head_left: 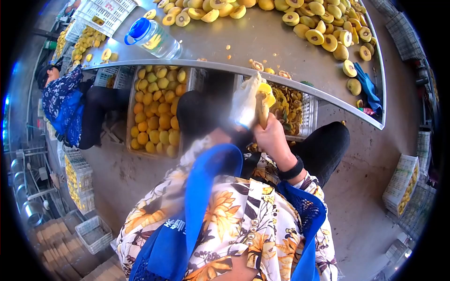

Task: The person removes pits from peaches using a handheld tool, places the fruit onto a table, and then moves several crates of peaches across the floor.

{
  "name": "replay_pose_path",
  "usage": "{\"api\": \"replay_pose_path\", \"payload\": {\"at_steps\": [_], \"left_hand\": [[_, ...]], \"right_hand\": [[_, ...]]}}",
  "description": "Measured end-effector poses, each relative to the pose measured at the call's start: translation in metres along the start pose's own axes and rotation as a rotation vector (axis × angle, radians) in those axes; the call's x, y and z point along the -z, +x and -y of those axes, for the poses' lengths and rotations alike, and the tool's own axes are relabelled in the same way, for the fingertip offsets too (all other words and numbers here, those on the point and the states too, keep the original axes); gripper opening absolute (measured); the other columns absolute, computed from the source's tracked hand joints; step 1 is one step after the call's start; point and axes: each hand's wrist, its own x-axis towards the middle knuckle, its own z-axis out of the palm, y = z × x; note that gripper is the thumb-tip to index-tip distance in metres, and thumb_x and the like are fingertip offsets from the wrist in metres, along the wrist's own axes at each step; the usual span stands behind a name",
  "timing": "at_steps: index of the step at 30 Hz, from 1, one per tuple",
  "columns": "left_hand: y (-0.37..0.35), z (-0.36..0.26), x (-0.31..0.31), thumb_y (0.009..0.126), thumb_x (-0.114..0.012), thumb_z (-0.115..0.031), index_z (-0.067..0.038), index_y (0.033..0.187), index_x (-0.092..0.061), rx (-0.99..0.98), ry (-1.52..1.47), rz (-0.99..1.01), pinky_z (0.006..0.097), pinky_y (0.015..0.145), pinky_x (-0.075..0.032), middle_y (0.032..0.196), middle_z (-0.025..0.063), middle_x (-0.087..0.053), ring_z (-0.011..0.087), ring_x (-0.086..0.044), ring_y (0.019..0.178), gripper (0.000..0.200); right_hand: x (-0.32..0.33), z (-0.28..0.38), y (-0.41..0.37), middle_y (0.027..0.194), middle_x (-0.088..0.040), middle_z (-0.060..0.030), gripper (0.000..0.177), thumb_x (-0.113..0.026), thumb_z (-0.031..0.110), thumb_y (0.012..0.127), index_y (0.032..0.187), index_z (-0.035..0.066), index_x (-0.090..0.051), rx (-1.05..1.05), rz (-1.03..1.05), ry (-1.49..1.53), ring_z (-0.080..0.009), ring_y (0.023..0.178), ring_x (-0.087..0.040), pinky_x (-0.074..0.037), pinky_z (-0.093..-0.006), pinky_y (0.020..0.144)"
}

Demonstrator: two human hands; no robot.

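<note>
My left hand (243, 105), in a whitish glove blurred by motion, is closed round a yellow peach piece (268, 93) in front of my lap, just below the table edge. My right hand (272, 136), bare with a black band at the wrist, grips a brownish-yellow handled pitting tool (262, 110). The tool's upper end meets the peach piece; its tip is hidden there. Under both hands stands a white crate (307, 114) with peach scraps and pits in it.
The metal table (211, 44) carries heaps of halved peaches (328, 28), a water bottle (152, 40) and a blue glove (368, 86). Left of my knees is a crate of whole peaches (157, 110). Another person (70, 107) sits farther left. Stacked crates (402, 185) stand at right.
</note>
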Motion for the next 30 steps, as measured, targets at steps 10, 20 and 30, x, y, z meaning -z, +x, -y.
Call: {"api": "replay_pose_path", "payload": {"at_steps": [10,20,30], "left_hand": [[0.005,-0.003,0.011,0.090,-0.054,-0.029,-0.004,0.097,-0.058,0.089,0.110,0.067,0.0302,0.054,-0.048,0.076,0.0100,-0.060,0.0198,-0.058,0.061,0.026],[0.023,-0.005,0.016,0.089,-0.051,-0.045,-0.007,0.093,-0.054,0.375,-0.204,-0.271,0.0305,0.050,-0.046,0.077,0.0094,-0.058,0.0233,-0.059,0.069,0.039],[0.022,0.023,0.054,0.099,-0.034,-0.024,-0.005,0.096,-0.058,-0.214,0.460,0.000,0.0269,0.071,-0.047,0.083,0.0046,-0.059,0.0148,-0.058,0.078,0.030]], "right_hand": [[0.013,0.041,-0.004,0.063,-0.049,-0.0059,0.013,-0.044,0.004,0.082,0.096,0.002,-0.044,-0.466,0.305,0.461,-0.0100,0.040,-0.044,-0.038,-0.0232,0.034],[-0.006,0.022,-0.008,0.059,-0.049,-0.0016,0.005,-0.051,0.004,0.085,0.089,0.005,-0.049,-0.179,0.150,0.564,-0.0068,0.039,-0.042,-0.036,-0.0218,0.035],[0.012,0.030,0.043,0.073,-0.064,-0.0132,0.026,-0.066,0.019,0.079,0.097,0.001,-0.062,0.021,-0.349,-0.199,-0.0212,0.066,-0.062,-0.049,-0.0326,0.064]]}}
